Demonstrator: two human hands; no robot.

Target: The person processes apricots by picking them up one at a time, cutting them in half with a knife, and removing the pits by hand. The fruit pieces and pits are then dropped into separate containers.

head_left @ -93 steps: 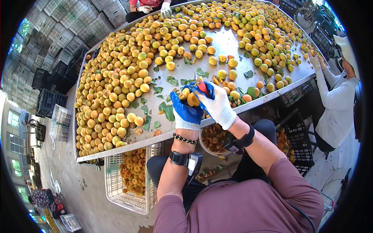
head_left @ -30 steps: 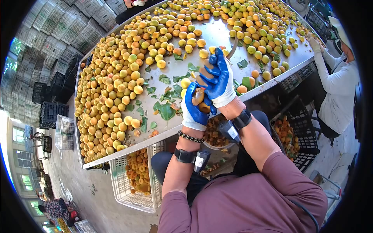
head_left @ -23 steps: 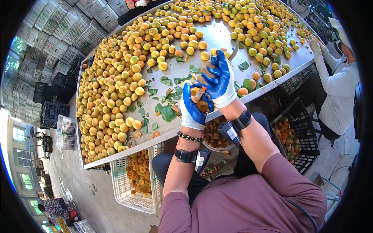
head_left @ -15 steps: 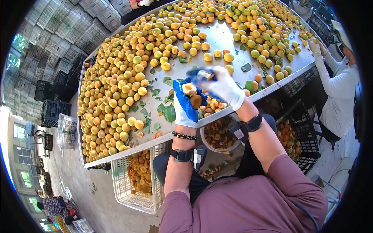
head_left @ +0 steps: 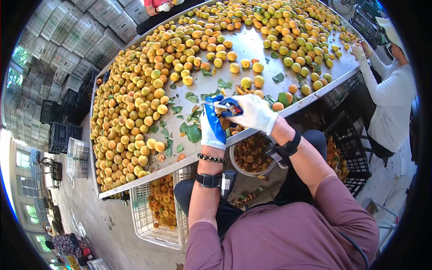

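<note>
Both my hands meet over the near edge of a metal table [head_left: 245, 47] heaped with apricots [head_left: 135, 103]. My left hand [head_left: 213, 127], in a blue-and-white glove, is closed around a cut apricot [head_left: 218, 110]. Against that fruit works my right hand [head_left: 253, 112], gloved likewise, its fingers wrapped round a small tool [head_left: 235, 110] with a red part; I cannot tell its exact kind. Cut apricot pieces lie below the hands, partly hidden by them. Green leaves [head_left: 194, 133] are scattered on the metal to the left.
Under the table edge stand a white crate [head_left: 140, 225] of apricot halves and a round tub [head_left: 235, 161] of cut pieces. A black crate [head_left: 355, 155] is at right. One person [head_left: 390, 96] works at the right side, another [head_left: 153, 5] at the far edge.
My right hand has come down and in against the fruit in my left hand; before, it was blurred above it. The view has shifted slightly.
</note>
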